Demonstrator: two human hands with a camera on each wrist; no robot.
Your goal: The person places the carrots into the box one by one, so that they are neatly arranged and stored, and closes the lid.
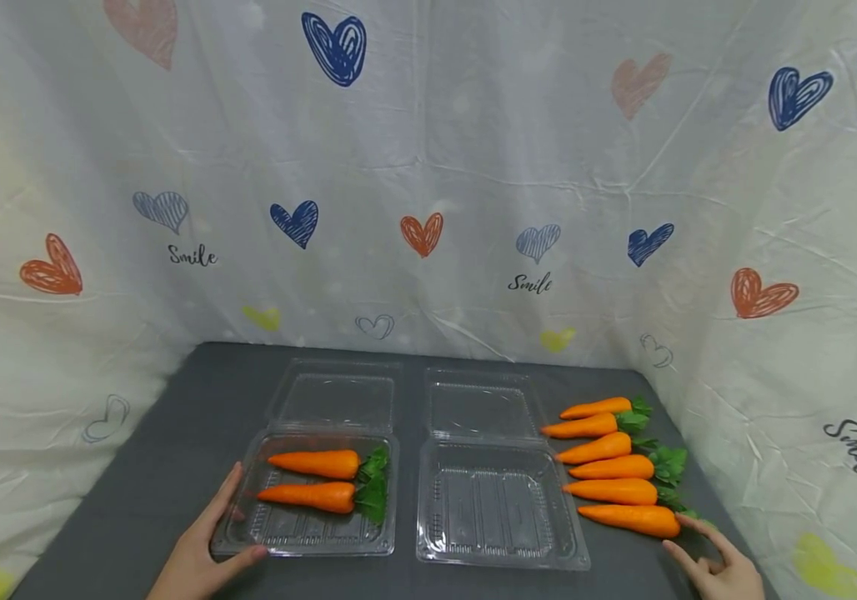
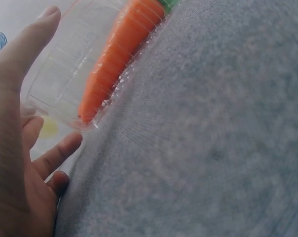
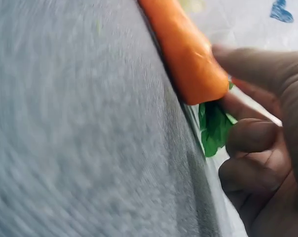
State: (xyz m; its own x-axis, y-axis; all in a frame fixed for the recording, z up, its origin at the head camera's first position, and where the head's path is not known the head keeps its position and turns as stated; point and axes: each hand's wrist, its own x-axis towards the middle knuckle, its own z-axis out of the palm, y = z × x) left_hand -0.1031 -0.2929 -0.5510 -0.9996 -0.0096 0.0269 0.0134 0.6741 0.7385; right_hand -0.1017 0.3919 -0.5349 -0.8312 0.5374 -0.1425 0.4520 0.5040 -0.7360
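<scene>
The nearest carrot lies flat by the right edge of the tabletop, at the near end of the row of carrots. The right hand has thumb and forefinger about its blunt end in what looks like a light pinch, the other fingers curled. That pinch is best set on the firm flesh, off the leaves, and any lift should go straight up before sideways, as the leaves sit near those of the row and could catch. The left hand, thumb and fingers spread wide, spans the near left corner of the left tub without gripping; light pressure should suit such thin plastic.
</scene>
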